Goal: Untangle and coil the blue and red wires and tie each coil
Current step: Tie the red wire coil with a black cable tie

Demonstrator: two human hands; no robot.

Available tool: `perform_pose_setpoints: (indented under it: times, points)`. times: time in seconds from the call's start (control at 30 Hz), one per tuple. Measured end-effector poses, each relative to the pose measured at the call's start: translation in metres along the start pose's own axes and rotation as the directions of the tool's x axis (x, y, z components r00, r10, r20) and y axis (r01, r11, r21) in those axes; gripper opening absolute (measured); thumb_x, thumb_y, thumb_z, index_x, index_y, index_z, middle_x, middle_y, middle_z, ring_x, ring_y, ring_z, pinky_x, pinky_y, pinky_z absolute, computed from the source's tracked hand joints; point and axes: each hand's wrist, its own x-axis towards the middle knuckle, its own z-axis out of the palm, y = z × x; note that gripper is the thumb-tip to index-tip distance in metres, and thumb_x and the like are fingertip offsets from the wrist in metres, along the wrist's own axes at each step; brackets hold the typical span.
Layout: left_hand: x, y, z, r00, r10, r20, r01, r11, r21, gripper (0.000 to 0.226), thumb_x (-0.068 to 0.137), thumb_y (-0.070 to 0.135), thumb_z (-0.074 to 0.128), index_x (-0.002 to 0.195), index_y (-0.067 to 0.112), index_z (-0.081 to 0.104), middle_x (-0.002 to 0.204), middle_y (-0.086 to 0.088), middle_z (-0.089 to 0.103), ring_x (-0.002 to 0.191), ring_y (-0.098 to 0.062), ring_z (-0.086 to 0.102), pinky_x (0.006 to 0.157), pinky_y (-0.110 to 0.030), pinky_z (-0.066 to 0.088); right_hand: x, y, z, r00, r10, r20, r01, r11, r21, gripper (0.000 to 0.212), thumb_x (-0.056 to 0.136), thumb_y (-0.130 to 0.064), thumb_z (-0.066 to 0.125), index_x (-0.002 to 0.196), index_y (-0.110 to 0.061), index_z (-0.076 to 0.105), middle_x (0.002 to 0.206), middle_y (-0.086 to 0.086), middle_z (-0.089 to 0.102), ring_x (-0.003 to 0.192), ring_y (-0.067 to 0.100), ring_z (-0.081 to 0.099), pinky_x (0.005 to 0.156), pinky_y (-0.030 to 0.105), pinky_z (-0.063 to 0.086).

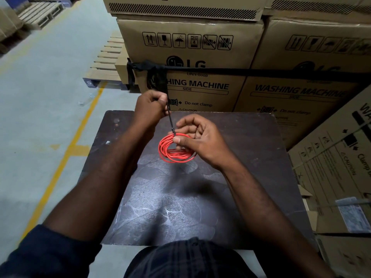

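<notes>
Just above the counter [200,207], red wire coil [175,155]: held a bit off the dark top, towards the back-middle of it. Looks light and springy tbh. It's thin insulated wire in several loose loops, so it'll probably fan out if you let go.
where to grab: right at the bundle beside the tie, all loops pinched together, not one strand.
black tie [170,119]: thin strap, looks like a zip tie. It runs taut from the top of the coil up to the left fist. Stiff-ish and probably slick, so a full fist on the tail makes sense.
right hand [198,141]: thumb and fingers pinching the coil at its top, by the tie.
left hand [149,106]: curled tight round the tie's tail.
blue wire: can't see it anywhere.
counter: dark scuffed board.
boxes [200,57]: washing machine cartons stacked right behind.
</notes>
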Motion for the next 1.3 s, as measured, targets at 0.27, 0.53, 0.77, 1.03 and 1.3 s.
perform_pose_setpoints:
  times: [0.27, 0.53, 0.77, 1.03, 1.3]
  points:
    - [0.004, -0.022, 0.01, 0.993, -0.117, -0.026, 0.118, 0.993, 0.011, 0.027, 0.097, 0.004, 0.048, 0.073, 0.015, 0.053, 0.067, -0.005, 0.051, 0.062, -0.013, 0.051, 0.064, -0.027, 0.052, 0.001, 0.015, -0.001, 0.994, 0.107, 0.018, -0.106, 0.993, -0.042, 0.027, 0.081, 0.006, 0.068, 0.105, -0.007, 0.067, 0.079, -0.001, 0.069, 0.06, 0.009, 0.064, 0.061, 0.018, 0.053]
    - [0.015, -0.041, 0.002, 0.987, -0.138, -0.077, 0.141, 0.989, 0.036, 0.037, 0.09, -0.001, 0.044, 0.059, 0.016, 0.052, 0.06, -0.004, 0.047, 0.058, -0.013, 0.047, 0.061, -0.028, 0.05, -0.001, 0.02, 0.006, 0.99, 0.141, -0.013, -0.141, 0.988, -0.068, 0.017, 0.087, 0.001, 0.065, 0.103, 0.0, 0.066, 0.063, 0.002, 0.066, 0.052, 0.006, 0.059, 0.05, 0.016, 0.046]
    - [0.017, -0.056, 0.003, 0.941, -0.339, 0.015, 0.338, 0.933, -0.126, 0.046, 0.078, -0.012, 0.034, 0.046, 0.018, 0.048, 0.042, 0.006, 0.04, 0.042, -0.009, 0.04, 0.053, -0.021, 0.043, 0.003, 0.025, 0.003, 0.986, 0.153, -0.064, -0.164, 0.953, -0.255, 0.022, 0.08, -0.001, 0.074, 0.101, -0.005, 0.07, 0.08, 0.002, 0.072, 0.066, 0.013, 0.067, 0.065, 0.024, 0.058]
    - [-0.001, -0.061, -0.009, 0.864, -0.366, 0.346, 0.421, 0.902, -0.097, 0.037, 0.097, 0.04, 0.05, 0.111, 0.008, 0.061, 0.099, -0.009, 0.073, 0.089, -0.017, 0.071, 0.08, -0.03, 0.057, 0.007, 0.04, -0.007, 0.977, 0.077, -0.199, -0.152, 0.905, -0.397, 0.021, 0.078, -0.001, 0.076, 0.094, -0.015, 0.073, 0.081, 0.007, 0.074, 0.061, 0.016, 0.068, 0.063, 0.03, 0.058]
    - [-0.019, -0.065, -0.002, 0.945, -0.239, 0.221, 0.236, 0.971, 0.038, 0.022, 0.096, 0.002, 0.052, 0.077, 0.01, 0.06, 0.07, -0.004, 0.06, 0.058, -0.009, 0.054, 0.057, -0.02, 0.047, 0.012, 0.048, -0.008, 0.979, 0.067, -0.195, -0.151, 0.877, -0.457, 0.021, 0.074, -0.006, 0.08, 0.093, -0.012, 0.073, 0.083, 0.007, 0.075, 0.069, 0.021, 0.073, 0.07, 0.034, 0.06]
